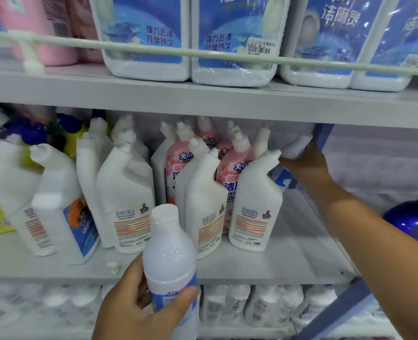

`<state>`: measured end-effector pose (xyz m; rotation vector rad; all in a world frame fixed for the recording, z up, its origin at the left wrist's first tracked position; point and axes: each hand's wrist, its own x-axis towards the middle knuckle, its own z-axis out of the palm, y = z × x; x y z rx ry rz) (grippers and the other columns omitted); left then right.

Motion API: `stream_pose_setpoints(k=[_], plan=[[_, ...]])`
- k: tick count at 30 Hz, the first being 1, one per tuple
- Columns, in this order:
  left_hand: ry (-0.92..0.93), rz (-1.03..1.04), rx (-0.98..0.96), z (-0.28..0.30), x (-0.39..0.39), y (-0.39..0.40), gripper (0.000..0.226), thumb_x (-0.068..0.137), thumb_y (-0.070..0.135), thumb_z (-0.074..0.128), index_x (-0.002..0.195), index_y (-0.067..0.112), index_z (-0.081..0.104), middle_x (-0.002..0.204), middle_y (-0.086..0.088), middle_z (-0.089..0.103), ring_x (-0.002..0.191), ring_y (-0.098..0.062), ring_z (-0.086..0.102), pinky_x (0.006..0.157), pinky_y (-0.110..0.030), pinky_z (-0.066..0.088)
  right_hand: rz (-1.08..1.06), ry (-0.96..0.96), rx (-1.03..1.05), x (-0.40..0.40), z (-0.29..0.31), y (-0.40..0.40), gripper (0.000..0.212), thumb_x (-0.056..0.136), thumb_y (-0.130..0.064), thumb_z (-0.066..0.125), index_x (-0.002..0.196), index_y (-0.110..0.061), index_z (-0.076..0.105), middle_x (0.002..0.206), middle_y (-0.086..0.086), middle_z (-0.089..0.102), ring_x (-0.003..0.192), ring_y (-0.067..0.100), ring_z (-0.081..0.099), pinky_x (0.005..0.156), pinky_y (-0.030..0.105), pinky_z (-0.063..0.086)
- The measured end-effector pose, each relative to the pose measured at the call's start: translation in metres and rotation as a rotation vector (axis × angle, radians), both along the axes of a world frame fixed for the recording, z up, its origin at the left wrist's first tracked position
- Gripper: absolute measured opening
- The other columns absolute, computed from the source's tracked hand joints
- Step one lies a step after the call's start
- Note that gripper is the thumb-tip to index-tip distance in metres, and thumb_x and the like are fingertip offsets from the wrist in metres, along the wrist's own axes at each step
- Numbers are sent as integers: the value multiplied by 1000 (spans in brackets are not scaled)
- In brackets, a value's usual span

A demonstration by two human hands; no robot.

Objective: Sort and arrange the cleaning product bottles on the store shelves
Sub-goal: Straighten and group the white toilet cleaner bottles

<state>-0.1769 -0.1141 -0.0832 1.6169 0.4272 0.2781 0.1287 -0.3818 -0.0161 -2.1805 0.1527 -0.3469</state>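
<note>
My left hand [139, 305] grips a white round bottle [170, 256] with a blue label, upright in front of the middle shelf [288, 263]. My right hand [306, 165] reaches deep into that shelf at the right end and holds the angled neck of a white bottle [297, 147]; its body is mostly hidden behind my hand. Several white angled-neck toilet cleaner bottles [254, 204] stand in rows on the middle shelf, with pink ones [178, 168] behind them.
Large white-and-blue jugs [234, 38] and pink bottles [38, 28] fill the top shelf behind a white rail [203, 54]. Small white bottles [264, 305] line the bottom shelf. Yellow and blue-capped bottles [31, 133] sit at the far left. A blue upright [320, 138] bounds the shelf's right end.
</note>
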Motion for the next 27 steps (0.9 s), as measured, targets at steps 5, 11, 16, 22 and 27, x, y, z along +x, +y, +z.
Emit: stream_pose_setpoints(k=[5, 11, 16, 22, 27], plan=[[-109, -134, 45, -3, 5, 26, 76, 59, 7, 95, 110, 51, 61, 96, 38, 71, 91, 17, 65, 80, -16, 50, 14, -76, 27, -114, 27, -15, 48, 78, -23, 87, 114, -21, 55, 100, -8, 65, 83, 7, 65, 55, 13, 47], [-146, -261, 74, 11, 0, 59, 70, 60, 13, 94, 112, 47, 63, 101, 32, 73, 93, 10, 69, 69, -6, 53, 92, -54, -19, -246, 58, 10, 46, 70, -25, 89, 104, -38, 61, 93, -18, 70, 78, -3, 66, 61, 20, 49], [-221, -252, 107, 43, -41, 85, 62, 65, 18, 92, 111, 48, 64, 99, 30, 74, 91, 7, 71, 67, -8, 54, 347, -3, 34, -313, 79, 65, 57, 53, -38, 89, 105, -47, 67, 97, -30, 72, 84, -8, 69, 63, 12, 53], [-279, -54, 120, 88, -129, 116, 50, 61, 28, 84, 107, 40, 68, 94, 26, 76, 86, 6, 72, 63, -9, 53, 708, -45, 172, -356, 95, 134, 64, 47, -45, 86, 108, -52, 68, 104, -20, 76, 93, 1, 73, 76, 23, 57], [-285, 81, 169, 119, -203, 157, 56, 53, 39, 79, 108, 40, 69, 97, 24, 76, 88, 4, 72, 65, -12, 56, 849, -157, 340, -391, 98, 193, 77, 49, -42, 89, 121, -45, 64, 116, -16, 73, 100, 8, 74, 81, 34, 61]])
